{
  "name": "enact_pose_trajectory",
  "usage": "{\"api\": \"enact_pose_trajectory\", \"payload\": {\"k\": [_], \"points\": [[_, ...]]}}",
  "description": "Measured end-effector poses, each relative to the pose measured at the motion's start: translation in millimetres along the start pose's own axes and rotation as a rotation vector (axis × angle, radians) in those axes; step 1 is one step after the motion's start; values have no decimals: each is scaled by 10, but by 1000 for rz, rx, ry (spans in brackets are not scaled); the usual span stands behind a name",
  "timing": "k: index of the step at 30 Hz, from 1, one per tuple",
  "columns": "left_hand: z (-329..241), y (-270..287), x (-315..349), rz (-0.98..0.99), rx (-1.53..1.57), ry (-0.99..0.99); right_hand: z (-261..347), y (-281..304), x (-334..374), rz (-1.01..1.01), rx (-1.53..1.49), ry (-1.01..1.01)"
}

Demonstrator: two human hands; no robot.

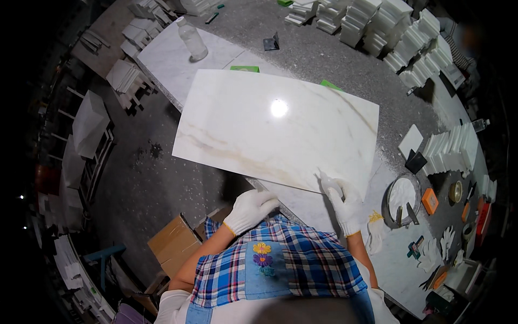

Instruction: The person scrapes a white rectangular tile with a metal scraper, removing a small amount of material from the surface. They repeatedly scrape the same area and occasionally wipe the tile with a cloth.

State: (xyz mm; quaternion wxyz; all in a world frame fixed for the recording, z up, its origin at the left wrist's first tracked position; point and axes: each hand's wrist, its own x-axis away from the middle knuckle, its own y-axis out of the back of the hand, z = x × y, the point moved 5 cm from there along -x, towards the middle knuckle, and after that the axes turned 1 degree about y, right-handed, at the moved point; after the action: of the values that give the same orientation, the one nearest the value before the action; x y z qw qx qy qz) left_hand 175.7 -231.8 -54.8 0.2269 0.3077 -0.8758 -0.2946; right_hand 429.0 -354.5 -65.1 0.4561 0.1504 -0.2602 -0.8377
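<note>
A large glossy white marble-look slab (259,129) with tan veins lies tilted across the worktable, its near edge towards me. My right hand (345,204), in a white knitted glove, is at the slab's near right edge. Its thumb and fingers are apart, and the fingertips reach over the polished surface. A pale, thin shape beyond them may be a reflection. In a matching glove, my left hand (251,210) stays close to the apron (313,248), off the slab's near edge. Its fingers are curled together and nothing shows in them.
Right of the slab stand a metal bowl (386,202) of white paste with tools in it, an orange box (429,201) and loose gloves (430,255). A clear bottle (192,40) is at the far left. White tile stacks (359,21) line the back; a cardboard box (174,245) sits lower left.
</note>
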Motion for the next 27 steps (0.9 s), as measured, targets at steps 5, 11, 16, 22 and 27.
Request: {"api": "enact_pose_trajectory", "payload": {"k": [5, 11, 16, 22, 27], "points": [[23, 27, -80, -49, 29, 17, 101, -4, -56, -6, 89, 38], [13, -1, -69, -116, 51, -67, 68, -56, -87, 3, 83, 27], [40, -15, -100, -80, 38, -81, 86, -58, -92, -17, 129, 60], [33, -12, -106, -62, 6, -73, 142, -63, -106, -13, 178, 73], [41, -15, -110, -57, 8, -69, 142, -71, -113, -15, 197, 97]]}}
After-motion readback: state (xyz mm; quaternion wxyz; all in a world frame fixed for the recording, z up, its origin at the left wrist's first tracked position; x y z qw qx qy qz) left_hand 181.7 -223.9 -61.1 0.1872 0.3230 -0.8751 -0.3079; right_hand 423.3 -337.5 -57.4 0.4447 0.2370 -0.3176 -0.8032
